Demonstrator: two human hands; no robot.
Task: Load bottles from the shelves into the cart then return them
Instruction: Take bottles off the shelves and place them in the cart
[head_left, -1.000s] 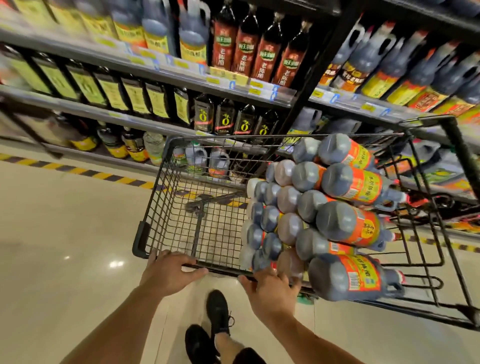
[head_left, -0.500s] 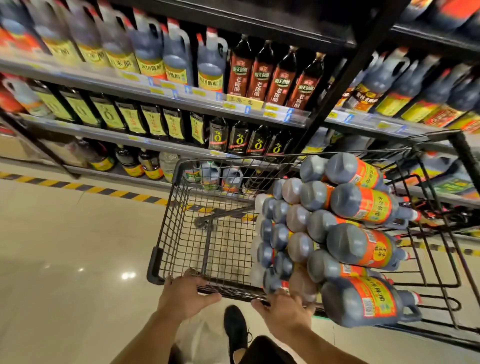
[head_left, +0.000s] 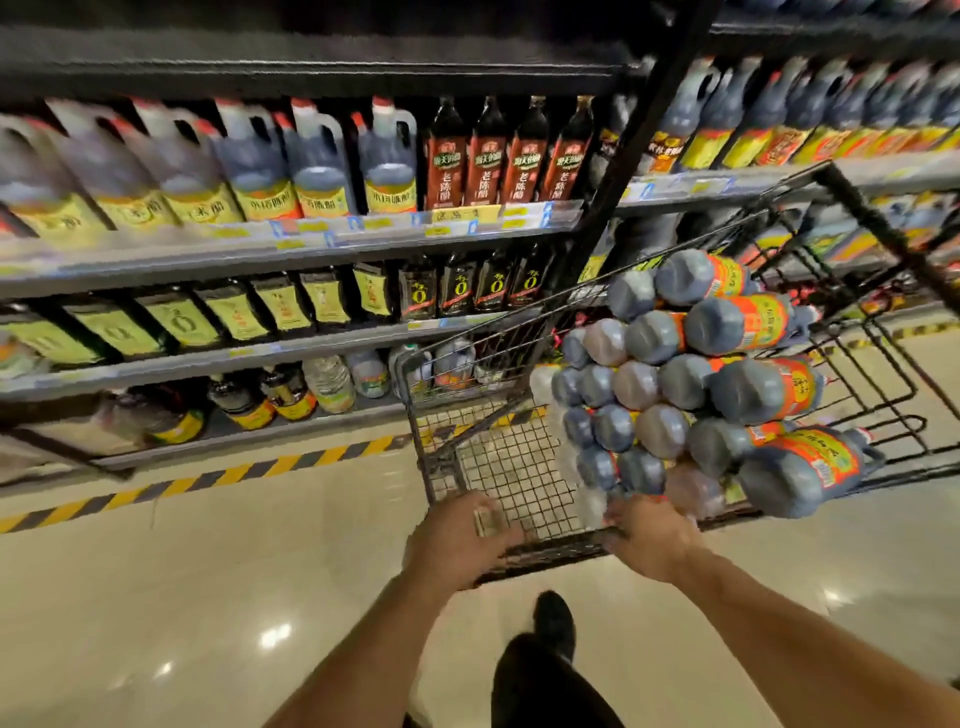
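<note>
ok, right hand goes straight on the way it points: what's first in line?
The right hand grips the cart's near rim. Straight on, it likely meets the bases of the bottom-row bottles lying just behind that rim; depth is unclear.

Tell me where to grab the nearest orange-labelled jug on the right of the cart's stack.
Take the jug by its handle at the neck end, reaching from above on the right side of the cart. It lies on its side, wide round base toward you, neck pointing away, so the base probably offers no hold.
</note>
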